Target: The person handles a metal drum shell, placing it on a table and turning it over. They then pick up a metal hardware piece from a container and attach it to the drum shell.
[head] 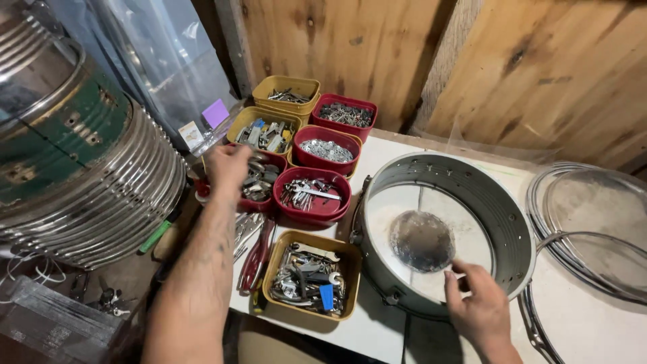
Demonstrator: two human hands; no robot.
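At the near edge of the white table (377,323), the right hand (475,307) rests loosely curled on the rim of the grey drum shell (512,229). Left of it sits a yellow tub of wrenches (275,259). Farther off, the left hand (228,167) hovers, fingers spread, over a red tub of metal parts (259,202); whether it grips anything I cannot tell.
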